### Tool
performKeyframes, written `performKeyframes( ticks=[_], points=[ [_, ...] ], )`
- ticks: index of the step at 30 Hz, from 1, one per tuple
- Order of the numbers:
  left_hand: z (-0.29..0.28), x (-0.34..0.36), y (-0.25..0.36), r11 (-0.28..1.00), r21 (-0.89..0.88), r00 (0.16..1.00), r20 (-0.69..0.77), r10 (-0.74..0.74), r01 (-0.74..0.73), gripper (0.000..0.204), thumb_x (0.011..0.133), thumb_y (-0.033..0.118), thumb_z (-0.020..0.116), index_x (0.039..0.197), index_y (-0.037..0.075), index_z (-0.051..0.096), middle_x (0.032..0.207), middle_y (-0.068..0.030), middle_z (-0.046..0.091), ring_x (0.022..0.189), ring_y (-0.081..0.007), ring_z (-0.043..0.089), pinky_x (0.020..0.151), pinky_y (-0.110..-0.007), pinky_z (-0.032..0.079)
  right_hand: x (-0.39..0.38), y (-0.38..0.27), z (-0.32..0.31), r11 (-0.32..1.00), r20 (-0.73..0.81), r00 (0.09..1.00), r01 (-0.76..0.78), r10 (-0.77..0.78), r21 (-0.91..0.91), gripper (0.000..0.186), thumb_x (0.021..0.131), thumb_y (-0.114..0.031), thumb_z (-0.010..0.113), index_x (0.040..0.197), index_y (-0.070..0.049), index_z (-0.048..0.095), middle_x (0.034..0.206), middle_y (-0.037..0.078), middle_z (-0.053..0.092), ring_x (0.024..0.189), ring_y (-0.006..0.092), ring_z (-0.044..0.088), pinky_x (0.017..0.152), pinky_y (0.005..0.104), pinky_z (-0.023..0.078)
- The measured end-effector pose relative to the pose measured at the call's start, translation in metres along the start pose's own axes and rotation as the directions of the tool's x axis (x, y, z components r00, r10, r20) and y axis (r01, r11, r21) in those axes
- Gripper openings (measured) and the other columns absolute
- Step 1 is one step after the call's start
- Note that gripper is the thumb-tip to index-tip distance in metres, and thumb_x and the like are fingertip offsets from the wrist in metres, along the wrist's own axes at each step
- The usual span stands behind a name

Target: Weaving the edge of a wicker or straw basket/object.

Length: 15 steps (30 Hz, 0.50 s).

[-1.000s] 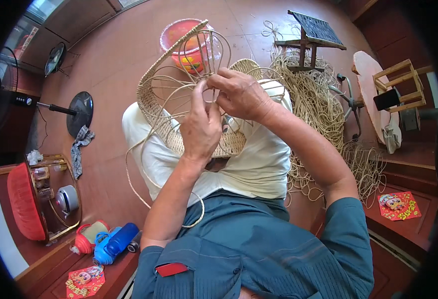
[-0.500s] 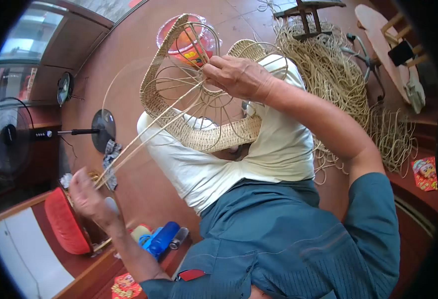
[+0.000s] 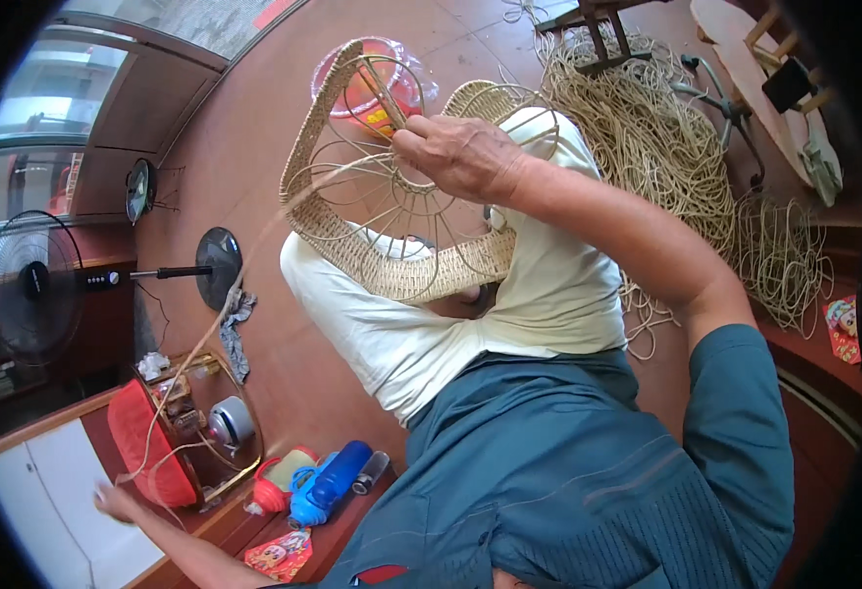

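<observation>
A half-woven rattan basket (image 3: 391,265) with bare wire ribs rests on my lap, over light trousers. My right hand (image 3: 455,152) grips the basket's upper frame at the ribs. My left hand (image 3: 117,501) is stretched far out to the lower left, fingers closed on a long rattan strand (image 3: 210,334) that runs taut from the hand up to the basket.
A big heap of loose rattan strands (image 3: 666,147) lies on the floor at the upper right, by a wooden stool (image 3: 598,25). A standing fan (image 3: 33,280) is at the left. A red container (image 3: 146,447), blue bottle (image 3: 338,476) and small items sit at the lower left.
My left hand left the basket and pulled the strand out far to the lower left, further than half a second ago. My right hand stays on the basket frame.
</observation>
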<state>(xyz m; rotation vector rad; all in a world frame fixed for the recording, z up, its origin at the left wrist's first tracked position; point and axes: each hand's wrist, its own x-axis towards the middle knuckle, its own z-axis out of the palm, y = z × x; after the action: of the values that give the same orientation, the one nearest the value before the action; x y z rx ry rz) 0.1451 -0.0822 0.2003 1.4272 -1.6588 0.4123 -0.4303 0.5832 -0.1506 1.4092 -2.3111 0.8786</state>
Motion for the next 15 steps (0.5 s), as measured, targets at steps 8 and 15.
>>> performKeyframes(
  ticks=[8, 15],
  points=[
    [-0.045, -0.467, 0.35, 0.503, -0.864, 0.327, 0.467, 0.821, -0.029, 0.025, 0.107, 0.008, 0.066, 0.13, 0.001, 0.075, 0.121, -0.0086, 0.076, 0.108, -0.0184, 0.072, 0.099, -0.032, 0.055, -0.005, -0.001, -0.003, 0.973, -0.058, 0.979, -0.186, 0.195, 0.136, 0.017, 0.108, -0.023, 0.062, 0.12, -0.011, 0.058, 0.094, 0.014, 0.071, 0.089, 0.0382, 0.075, 0.074, 0.0516, 0.059],
    [-0.038, -0.607, 0.431, 0.325, -0.605, 0.138, 0.593, 0.793, 0.727, 0.07, 0.108, 0.001, 0.058, 0.17, -0.001, 0.028, 0.155, -0.0308, 0.057, 0.12, -0.0233, 0.07, 0.1, -0.036, 0.06, -0.002, -0.006, -0.01, 0.992, -0.032, 0.993, -0.113, 0.115, 0.064, 0.012, 0.104, -0.022, 0.069, 0.106, -0.01, 0.066, 0.095, 0.01, 0.067, 0.088, 0.0344, 0.072, 0.076, 0.0469, 0.059]
  ],
)
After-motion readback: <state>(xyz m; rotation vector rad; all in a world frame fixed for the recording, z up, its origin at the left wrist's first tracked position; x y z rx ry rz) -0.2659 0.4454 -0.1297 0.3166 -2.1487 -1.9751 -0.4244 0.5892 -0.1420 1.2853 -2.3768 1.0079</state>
